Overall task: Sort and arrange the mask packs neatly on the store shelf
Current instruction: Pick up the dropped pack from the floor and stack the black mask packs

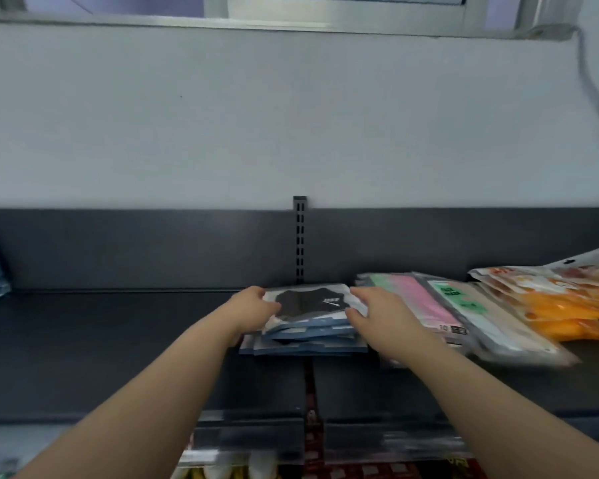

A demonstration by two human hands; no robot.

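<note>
A stack of black mask packs [308, 316] with blue lower edges lies flat on the dark shelf [118, 340], directly in front of the slotted upright [300, 236]. The left hand [253, 311] grips the left edge of the top packs, fingers curled around it. The right hand [370, 314] clasps the right edge likewise. Just to the right, touching the stack, pink and green mask packs [426, 305] lie fanned and overlapping, with orange packs [567, 302] beyond them.
</note>
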